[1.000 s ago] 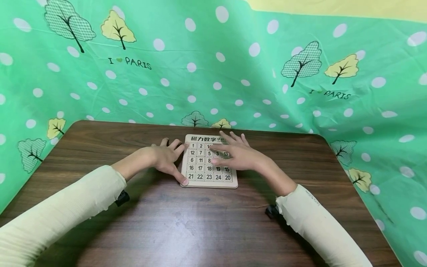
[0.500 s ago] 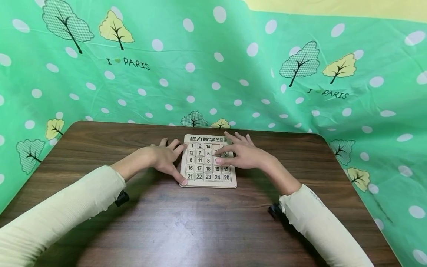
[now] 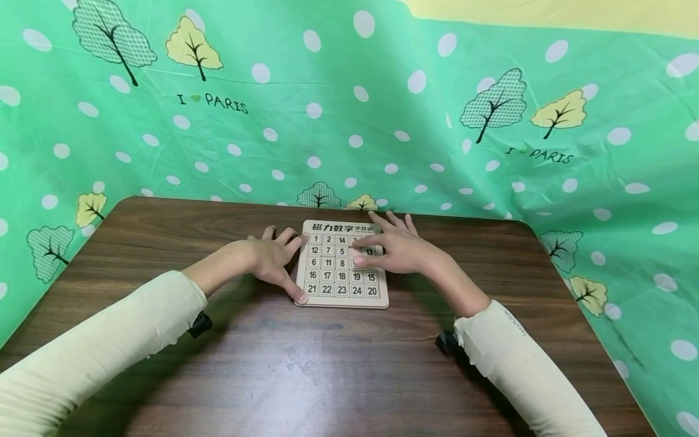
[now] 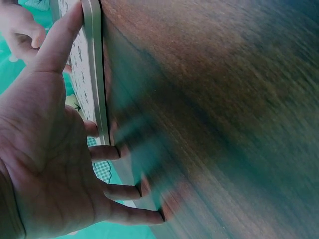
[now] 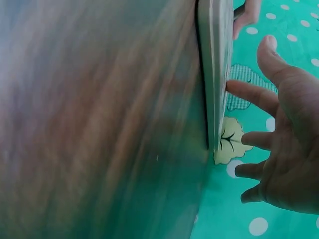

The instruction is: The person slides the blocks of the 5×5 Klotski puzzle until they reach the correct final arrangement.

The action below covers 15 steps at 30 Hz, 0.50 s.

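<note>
A pale sliding number puzzle (image 3: 341,301) lies flat on the table, with rows of numbered tiles and dark lettering along its top. My left hand (image 3: 273,258) steadies its left side: the thumb rests on the lower left corner, and in the left wrist view the fingertips (image 4: 162,215) spread out to the table. Over the right half is my right hand (image 3: 401,249), its index finger touching the tiles near the top of the fourth column. In the right wrist view that index finger (image 5: 254,94) meets the board's face while the others stay off it. Some tiles are hidden beneath the hand.
The dark wooden table (image 3: 306,376) extends toward me and to both sides. Behind it hangs a green dotted cloth (image 3: 327,139) with printed trees, close to the table's back edge. Dark wrist devices (image 3: 448,343) sit under the sleeves.
A tile in the fourth column has slid up into the top-row gap under my right index finger. The right hand first shifted slightly right, then slightly up. My left hand stays put.
</note>
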Motion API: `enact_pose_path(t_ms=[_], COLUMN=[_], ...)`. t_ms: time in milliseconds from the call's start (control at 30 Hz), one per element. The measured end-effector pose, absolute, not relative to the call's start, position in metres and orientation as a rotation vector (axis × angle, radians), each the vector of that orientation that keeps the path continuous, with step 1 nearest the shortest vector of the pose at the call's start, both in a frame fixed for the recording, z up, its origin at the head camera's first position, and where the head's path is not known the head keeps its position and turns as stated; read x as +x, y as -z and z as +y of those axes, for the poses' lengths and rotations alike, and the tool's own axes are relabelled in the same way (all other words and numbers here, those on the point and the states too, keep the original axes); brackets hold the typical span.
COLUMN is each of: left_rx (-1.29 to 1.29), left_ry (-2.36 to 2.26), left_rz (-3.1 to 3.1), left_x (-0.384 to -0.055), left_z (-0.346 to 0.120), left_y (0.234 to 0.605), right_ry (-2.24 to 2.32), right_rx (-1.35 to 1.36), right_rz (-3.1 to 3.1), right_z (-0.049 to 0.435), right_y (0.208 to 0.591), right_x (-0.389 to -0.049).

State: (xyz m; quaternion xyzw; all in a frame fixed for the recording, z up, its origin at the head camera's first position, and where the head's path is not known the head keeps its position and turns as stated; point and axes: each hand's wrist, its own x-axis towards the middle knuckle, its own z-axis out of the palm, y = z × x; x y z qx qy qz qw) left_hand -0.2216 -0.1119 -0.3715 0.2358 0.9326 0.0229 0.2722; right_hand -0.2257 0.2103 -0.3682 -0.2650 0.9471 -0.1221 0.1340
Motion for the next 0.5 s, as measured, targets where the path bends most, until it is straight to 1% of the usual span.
enact_pose_path(t_ms=[267,500], left_rx=[0.641,0.658], left_ry=[-0.057,-0.061], left_rz=[2.517,2.525], left_x=[-0.221,-0.221], left_z=[-0.111,-0.112], left_y=[0.372,0.373], right_ry=[0.380,0.327], right_rx=[-0.805,-0.780], right_rz=[2.708,2.727], right_z=[0.203,0.212], right_y=[0.372,0.372], right_x=[-0.216,-0.211])
